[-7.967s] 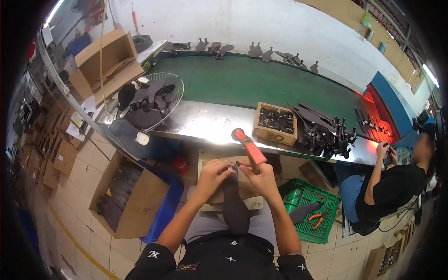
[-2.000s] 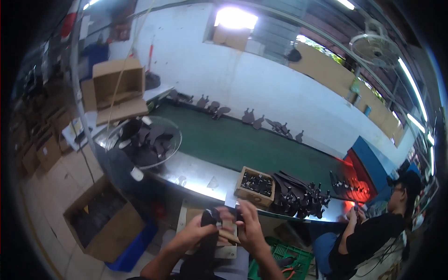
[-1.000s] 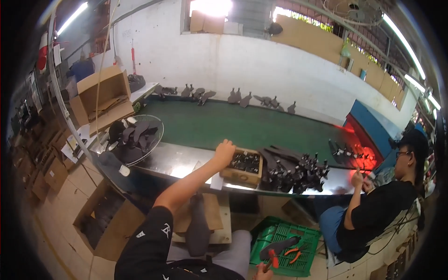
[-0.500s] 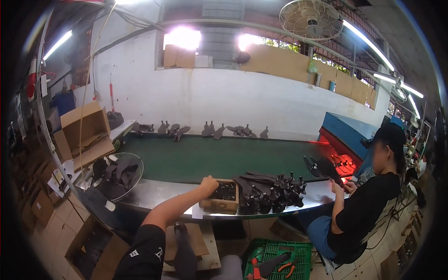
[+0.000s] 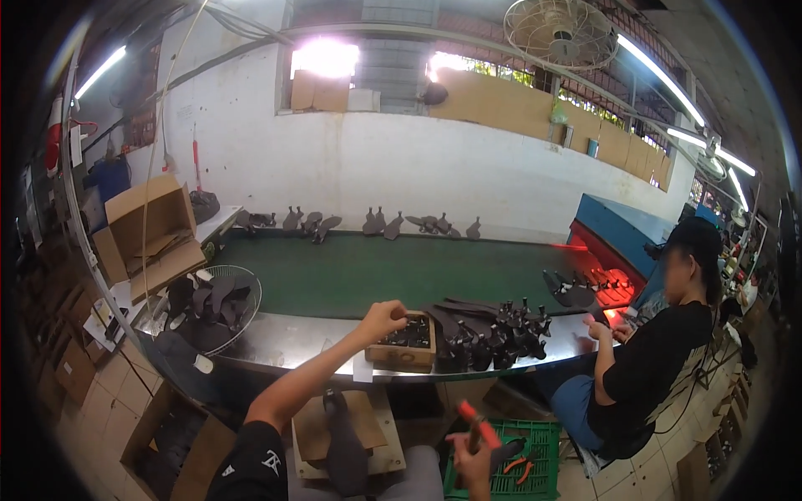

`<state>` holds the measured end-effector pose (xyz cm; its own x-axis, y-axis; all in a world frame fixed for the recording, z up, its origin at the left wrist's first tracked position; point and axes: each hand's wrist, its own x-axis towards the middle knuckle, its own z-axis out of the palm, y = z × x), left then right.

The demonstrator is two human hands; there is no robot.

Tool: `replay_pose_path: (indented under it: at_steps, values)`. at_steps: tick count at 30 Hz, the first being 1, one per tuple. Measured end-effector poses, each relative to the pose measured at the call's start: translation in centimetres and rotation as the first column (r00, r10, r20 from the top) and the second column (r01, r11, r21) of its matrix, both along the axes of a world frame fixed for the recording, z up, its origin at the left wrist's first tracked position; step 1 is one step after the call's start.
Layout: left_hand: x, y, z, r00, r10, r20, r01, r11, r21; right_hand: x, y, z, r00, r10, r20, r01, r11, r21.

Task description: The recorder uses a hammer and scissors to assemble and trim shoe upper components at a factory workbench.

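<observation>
My left hand [image 5: 386, 319] is over the left rim of a wooden box [image 5: 401, 357] of small black parts [image 5: 409, 334]. Its fingers are pinched together; whatever they hold is too small to make out. My right hand [image 5: 473, 464] grips a hammer [image 5: 479, 426] with a red head, raised above a green crate [image 5: 535, 434]. Before me, a dark grey shoe-sole piece [image 5: 347, 451] with a black end lies on a brown cardboard sheet [image 5: 372, 417] over a pale board [image 5: 393, 461]. Neither hand touches it.
Dark sole pieces [image 5: 501, 334] are heaped right of the box. A wire basket [image 5: 257, 299] of similar pieces stands left. Behind runs a green conveyor belt [image 5: 368, 271]. Orange-handled pliers [image 5: 524, 469] lie in the crate. A co-worker [image 5: 643, 351] sits at the right.
My right hand has come up from the crate with the hammer. My left hand has lifted slightly from the box's parts. The co-worker's dark piece has left their hands.
</observation>
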<state>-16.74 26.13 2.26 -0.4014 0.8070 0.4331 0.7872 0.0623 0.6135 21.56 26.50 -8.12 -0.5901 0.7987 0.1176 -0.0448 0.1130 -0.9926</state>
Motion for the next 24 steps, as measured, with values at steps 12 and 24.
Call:
replay_pose_path:
  at_steps: [12, 24]
  values:
    - [18.6, -17.1, 10.5, 0.632, -0.274, 0.725, -0.114, 0.893, 0.436, -8.1, -5.1, 19.9, 0.910, 0.200, -0.363, -0.200, 0.979, 0.038]
    - [19.8, -23.1, 11.2, 0.991, -0.019, 0.133, -0.037, 0.913, 0.407, -8.0, -8.5, 17.8, 0.787, 0.465, -0.406, -0.513, 0.858, -0.012]
